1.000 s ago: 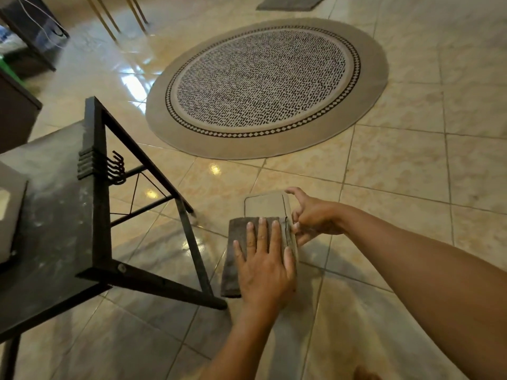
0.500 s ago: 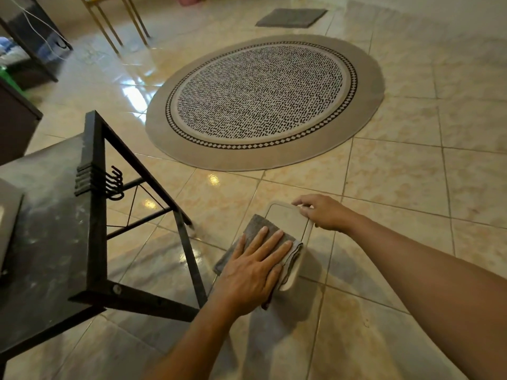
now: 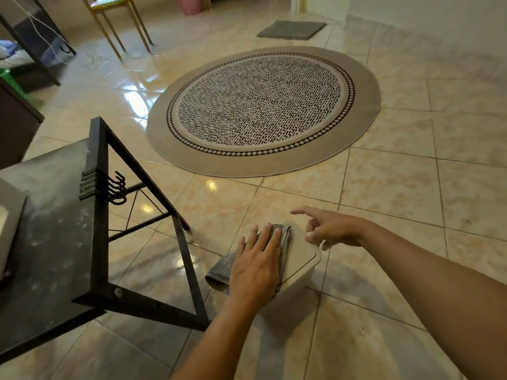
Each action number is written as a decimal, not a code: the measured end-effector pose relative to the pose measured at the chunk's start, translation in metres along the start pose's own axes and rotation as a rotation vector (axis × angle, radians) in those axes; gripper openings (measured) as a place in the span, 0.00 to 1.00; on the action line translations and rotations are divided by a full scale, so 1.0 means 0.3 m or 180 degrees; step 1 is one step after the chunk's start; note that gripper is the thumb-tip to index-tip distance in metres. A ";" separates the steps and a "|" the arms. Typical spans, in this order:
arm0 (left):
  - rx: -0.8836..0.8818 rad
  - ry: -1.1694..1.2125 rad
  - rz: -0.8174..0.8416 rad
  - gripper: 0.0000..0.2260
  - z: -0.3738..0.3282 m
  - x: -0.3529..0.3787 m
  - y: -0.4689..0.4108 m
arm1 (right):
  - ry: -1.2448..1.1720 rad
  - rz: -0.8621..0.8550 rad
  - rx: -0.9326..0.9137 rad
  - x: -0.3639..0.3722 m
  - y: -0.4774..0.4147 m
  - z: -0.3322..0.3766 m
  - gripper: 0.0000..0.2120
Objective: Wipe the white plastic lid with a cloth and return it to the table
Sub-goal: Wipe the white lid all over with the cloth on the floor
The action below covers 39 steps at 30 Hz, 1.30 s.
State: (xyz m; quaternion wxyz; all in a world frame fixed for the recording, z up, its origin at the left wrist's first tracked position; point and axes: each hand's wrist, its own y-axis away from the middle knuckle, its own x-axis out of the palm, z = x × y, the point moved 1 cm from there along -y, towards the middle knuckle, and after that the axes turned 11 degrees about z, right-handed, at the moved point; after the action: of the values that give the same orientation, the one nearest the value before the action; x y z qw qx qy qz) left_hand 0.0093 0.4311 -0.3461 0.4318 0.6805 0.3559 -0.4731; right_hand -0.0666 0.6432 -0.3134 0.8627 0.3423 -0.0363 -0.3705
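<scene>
While the left hand (image 3: 258, 267) presses flat on the grey cloth (image 3: 223, 270), fingers together and extended, the cloth lies over the white plastic lid (image 3: 300, 252), held in the air above the tiled floor (image 3: 397, 201). Beside the lid's far edge, the right hand (image 3: 330, 229) has fingers apart, seemingly just touching it. To the left stands the dark worktop (image 3: 49, 242).

Grey cloth (image 3: 223, 266), white lid (image 3: 300, 255), black-speckled rug (image 3: 260, 105)
</scene>
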 end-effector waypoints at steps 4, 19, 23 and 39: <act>0.0007 0.0066 -0.0012 0.31 0.025 -0.007 -0.011 | -0.0119 -0.0069 -0.0187 0.017 -0.027 -0.007 0.32; -0.0162 0.0608 -0.0513 0.22 0.023 -0.029 0.004 | -0.0330 -0.0159 -0.0300 0.065 -0.030 0.013 0.33; -0.0188 0.1079 -0.0647 0.21 -0.022 -0.018 0.037 | -0.0353 -0.0317 -0.0342 0.069 -0.035 0.021 0.32; -0.0870 0.0357 -0.0211 0.30 0.082 -0.030 -0.010 | -0.0317 -0.0070 -0.0276 0.084 -0.036 0.026 0.31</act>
State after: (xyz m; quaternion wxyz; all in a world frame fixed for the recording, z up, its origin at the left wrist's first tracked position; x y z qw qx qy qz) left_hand -0.0045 0.4088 -0.3427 0.4840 0.6286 0.4628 -0.3955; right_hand -0.0574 0.6167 -0.3190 0.8697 0.2862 -0.0594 -0.3977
